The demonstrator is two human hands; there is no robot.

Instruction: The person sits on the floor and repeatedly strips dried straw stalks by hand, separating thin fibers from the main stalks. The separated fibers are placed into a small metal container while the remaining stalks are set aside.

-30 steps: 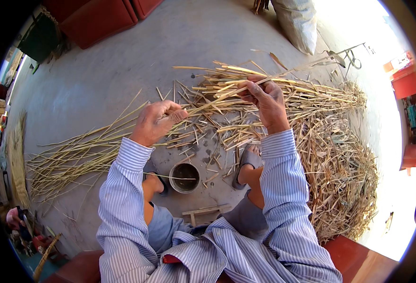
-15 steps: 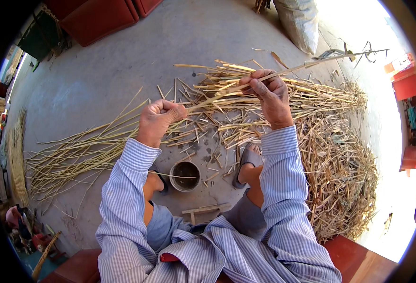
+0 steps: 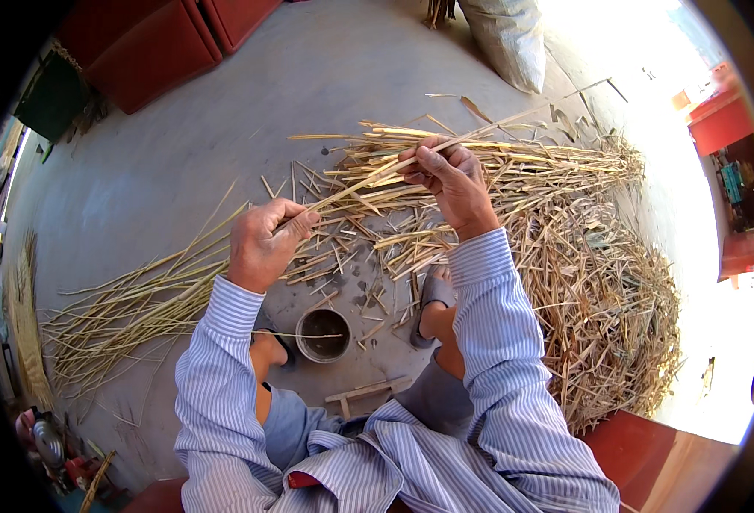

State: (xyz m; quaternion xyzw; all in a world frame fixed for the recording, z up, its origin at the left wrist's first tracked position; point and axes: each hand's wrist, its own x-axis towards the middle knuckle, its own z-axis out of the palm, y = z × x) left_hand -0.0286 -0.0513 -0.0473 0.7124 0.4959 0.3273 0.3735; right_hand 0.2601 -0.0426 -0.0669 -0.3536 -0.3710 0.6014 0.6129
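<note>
Between my two hands stretches a long pale dry stalk [image 3: 353, 187], slanting up to the right. My left hand [image 3: 262, 246] is closed around its lower end, fist turned inward. Farther along, my right hand [image 3: 454, 179] pinches the stalk between thumb and fingers, and its thin end runs on past the hand toward the upper right. Below and behind the right hand lies a loose bundle of yellow stalks [image 3: 522, 161] on the floor. Thin greenish stalks [image 3: 138, 316] fan out beyond my left hand, and one reaches over the bowl [image 3: 326, 359] between my feet.
A big heap of dry husks and leaves [image 3: 603, 316] spreads at the right. Short cut pieces litter the concrete around the bowl. A small wooden frame [image 3: 368, 390] lies near my knees. Farther off are a white sack [image 3: 509, 43], red seats [image 3: 150, 56] and a dark green bin [image 3: 52, 98].
The whole view has shifted slightly left. Both hands have come a little left and my left hand lower, still holding the stalk. Its far tip has drawn inward.
</note>
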